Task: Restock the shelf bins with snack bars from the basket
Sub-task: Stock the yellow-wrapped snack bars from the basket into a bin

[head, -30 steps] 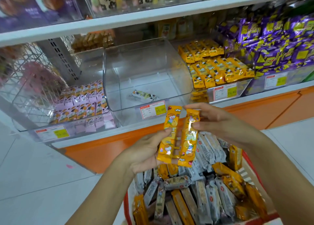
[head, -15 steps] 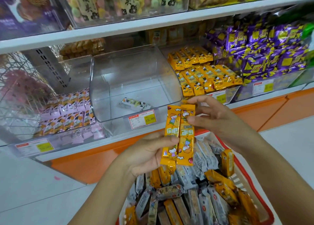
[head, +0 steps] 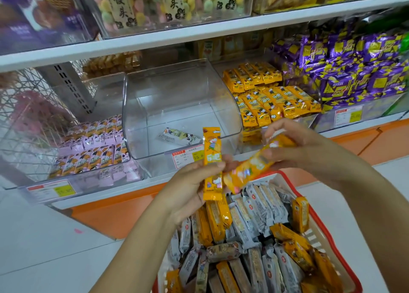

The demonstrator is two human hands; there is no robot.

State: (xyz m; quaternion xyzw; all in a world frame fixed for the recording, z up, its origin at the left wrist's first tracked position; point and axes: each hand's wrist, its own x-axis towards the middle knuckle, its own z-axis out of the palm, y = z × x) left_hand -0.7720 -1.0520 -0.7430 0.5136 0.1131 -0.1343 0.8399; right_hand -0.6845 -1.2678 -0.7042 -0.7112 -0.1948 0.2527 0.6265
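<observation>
- Head view, nearest: a red-rimmed white plastic basket (head: 285, 175) holds a heap of silver-grey and orange wrapped snack bars, too many and too overlapped to count
- Just above it, the left hand (head: 188, 188) pinches one upright orange foil-wrapped bar (head: 212, 160) between thumb and fingers; the right hand (head: 309, 151) has its grip curled round a second, tilted orange bar (head: 250, 166), which is blurred
- That makes two bars in hand, one each; they are best squared together, faces matching, before shelving
- Beyond, a clear curved plastic bin (head: 177, 89) holds one pale wrapped bar (head: 179, 135); the stocked orange-bar bin (head: 265, 102) just right of it looks like the matching home
</observation>
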